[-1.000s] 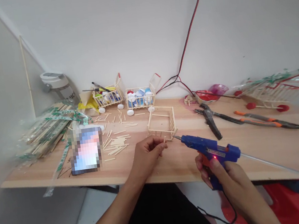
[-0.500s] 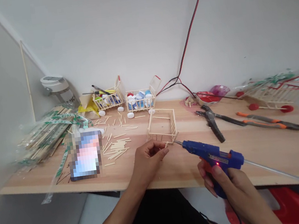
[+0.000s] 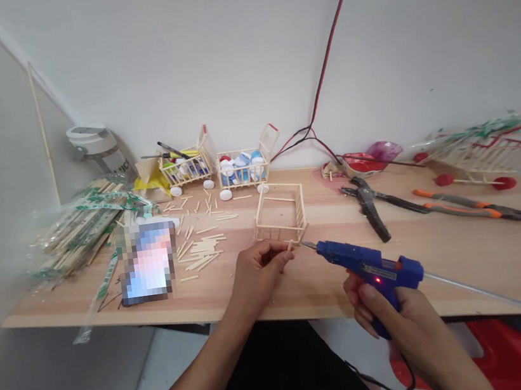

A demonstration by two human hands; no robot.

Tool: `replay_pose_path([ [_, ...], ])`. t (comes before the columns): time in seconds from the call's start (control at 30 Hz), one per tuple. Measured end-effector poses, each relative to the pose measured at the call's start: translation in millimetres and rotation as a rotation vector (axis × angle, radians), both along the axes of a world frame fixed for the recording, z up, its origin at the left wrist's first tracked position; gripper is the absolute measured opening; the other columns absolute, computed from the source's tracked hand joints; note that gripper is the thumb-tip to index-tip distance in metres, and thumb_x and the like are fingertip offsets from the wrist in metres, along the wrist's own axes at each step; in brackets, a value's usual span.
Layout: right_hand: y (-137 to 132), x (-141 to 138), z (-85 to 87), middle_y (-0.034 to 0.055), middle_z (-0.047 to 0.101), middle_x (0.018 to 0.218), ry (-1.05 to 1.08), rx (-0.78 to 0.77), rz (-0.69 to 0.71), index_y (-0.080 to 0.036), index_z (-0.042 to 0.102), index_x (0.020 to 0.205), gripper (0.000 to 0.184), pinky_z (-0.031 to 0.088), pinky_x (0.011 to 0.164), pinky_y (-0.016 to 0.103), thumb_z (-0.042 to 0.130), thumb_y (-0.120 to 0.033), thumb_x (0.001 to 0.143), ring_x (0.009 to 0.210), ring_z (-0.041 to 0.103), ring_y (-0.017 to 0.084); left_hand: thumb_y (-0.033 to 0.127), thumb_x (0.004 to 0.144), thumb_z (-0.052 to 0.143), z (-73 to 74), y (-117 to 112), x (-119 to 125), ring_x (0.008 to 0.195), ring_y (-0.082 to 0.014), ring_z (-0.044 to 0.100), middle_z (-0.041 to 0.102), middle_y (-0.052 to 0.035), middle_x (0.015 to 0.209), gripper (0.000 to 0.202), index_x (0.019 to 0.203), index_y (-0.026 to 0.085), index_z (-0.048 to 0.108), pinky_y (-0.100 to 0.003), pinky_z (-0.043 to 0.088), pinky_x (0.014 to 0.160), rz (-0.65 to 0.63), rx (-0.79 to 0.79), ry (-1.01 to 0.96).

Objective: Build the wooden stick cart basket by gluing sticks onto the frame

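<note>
Between the thumb and fingers of my left hand (image 3: 263, 271) a short wooden stick (image 3: 290, 246) is pinched. My right hand (image 3: 390, 306) is wrapped round a blue hot glue gun (image 3: 370, 264), whose red light is lit. Its metal nozzle points left, close to the stick's tip; whether they touch I cannot tell. Just beyond my left hand stands an open wooden stick frame (image 3: 301, 205), box-shaped, with small bars along its right side. My fingers hide part of its near edge. Several cut sticks (image 3: 204, 247) lie loose to the left.
A phone (image 3: 149, 261) and bagged skewers (image 3: 86, 224) lie at the left. Two small wooden carts (image 3: 243, 175) stand at the back, filled with caps and tools. A hammer (image 3: 368, 209) and pliers (image 3: 478, 208) lie right, near another cart (image 3: 486, 159) with red wheels.
My left hand has turned the stick more upright, and the glue gun's nozzle has shifted slightly towards it. The whole view has moved a little.
</note>
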State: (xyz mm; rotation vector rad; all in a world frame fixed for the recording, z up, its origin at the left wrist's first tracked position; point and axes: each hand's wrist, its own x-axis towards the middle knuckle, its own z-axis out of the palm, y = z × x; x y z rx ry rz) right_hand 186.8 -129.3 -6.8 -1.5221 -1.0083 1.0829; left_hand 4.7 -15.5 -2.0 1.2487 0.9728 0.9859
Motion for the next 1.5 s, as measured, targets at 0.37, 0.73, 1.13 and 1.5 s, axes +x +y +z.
replay_pose_path([
  [0.37, 2.9, 1.4, 4.7, -0.0013, 0.050, 0.058, -0.010, -0.006, 0.069, -0.017, 0.053, 0.079, 0.040, 0.033, 0.044, 0.023, 0.058, -0.056, 0.085, 0.046, 0.044, 0.009, 0.025, 0.075, 0.073, -6.0, -0.2, -2.0, 0.073, -0.0131, 0.060, 0.071, -0.0025, 0.080, 0.012, 0.082, 0.016, 0.075, -0.023, 0.043, 0.067, -0.009, 0.079, 0.009],
  [0.73, 1.4, -9.4, 16.9, -0.0022, 0.046, 0.051, -0.117, -0.018, 0.027, -0.019, 0.053, 0.073, 0.047, 0.034, 0.045, 0.025, 0.054, -0.064, 0.085, 0.046, 0.043, 0.010, 0.027, 0.075, 0.073, -6.4, -0.7, -2.7, 0.073, -0.0147, 0.060, 0.069, -0.0028, 0.077, 0.013, 0.082, 0.016, 0.074, -0.025, 0.044, 0.068, 0.008, 0.111, 0.021],
  [1.13, -0.1, -5.4, 12.9, -0.0008, 0.046, 0.050, -0.173, -0.039, 0.038, -0.019, 0.049, 0.063, 0.049, 0.037, 0.046, 0.025, 0.054, -0.064, 0.085, 0.046, 0.044, 0.011, 0.025, 0.073, 0.074, -2.8, -1.6, -2.9, 0.070, -0.0131, 0.058, 0.067, -0.0019, 0.074, 0.012, 0.080, 0.015, 0.074, -0.023, 0.043, 0.066, 0.020, 0.103, 0.019],
  [1.5, -1.4, -4.4, 10.7, 0.0003, 0.046, 0.047, -0.228, -0.040, 0.036, -0.020, 0.048, 0.057, 0.053, 0.037, 0.045, 0.025, 0.052, -0.065, 0.084, 0.045, 0.044, 0.011, 0.024, 0.074, 0.074, -3.7, -4.4, -4.7, 0.072, -0.0138, 0.059, 0.068, -0.0025, 0.076, 0.012, 0.082, 0.016, 0.075, -0.024, 0.043, 0.067, 0.027, 0.109, 0.022],
])
